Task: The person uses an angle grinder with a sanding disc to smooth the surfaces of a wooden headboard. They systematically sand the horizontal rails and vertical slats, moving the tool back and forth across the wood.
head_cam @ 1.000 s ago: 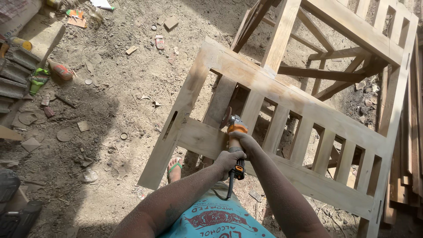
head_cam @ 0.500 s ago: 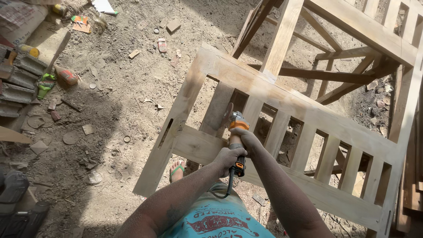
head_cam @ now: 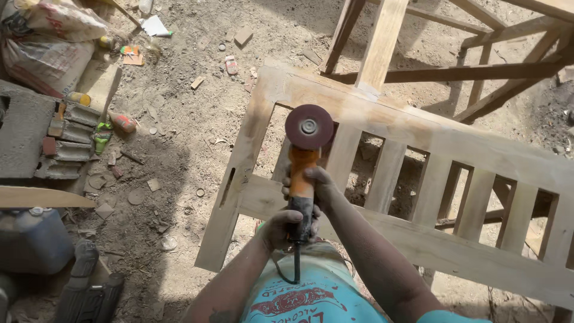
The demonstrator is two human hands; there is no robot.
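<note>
Angle grinder [head_cam: 303, 167] (disc facing up) gripped by both hands, left hand [head_cam: 280, 227] and right hand [head_cam: 317, 185] fingers wrapped tight, above slatted wooden frame [head_cam: 418, 179]; stuffed sack [head_cam: 51, 36] upper left, grey jug [head_cam: 33, 239] lower left.

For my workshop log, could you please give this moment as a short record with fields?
Setting: dusty dirt ground strewn with scraps
Workpiece: pale slatted wooden frame, lying tilted
Tool: orange-and-black angle grinder, reddish round disc facing the camera
Left hand: grips the black rear handle
Right hand: wraps the orange body
Nearby: grey concrete block
</note>
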